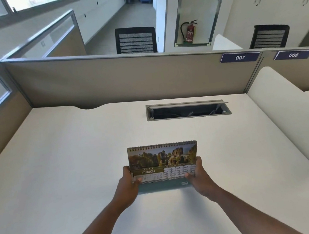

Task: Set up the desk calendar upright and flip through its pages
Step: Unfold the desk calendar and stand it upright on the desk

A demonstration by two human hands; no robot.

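The calendar (164,163) stands upright near the middle of the smooth, matte white counter (58,170), its wire spiral binding along the top and a glossy page showing rock cliffs above a MARCH grid. The left hand (128,186) grips its lower left edge, thumb on the page face; the right hand (198,178) grips the lower right edge the same way. At 1 o'clock from the calendar, a rectangular metal-framed cable slot (188,110) lies open in the counter.
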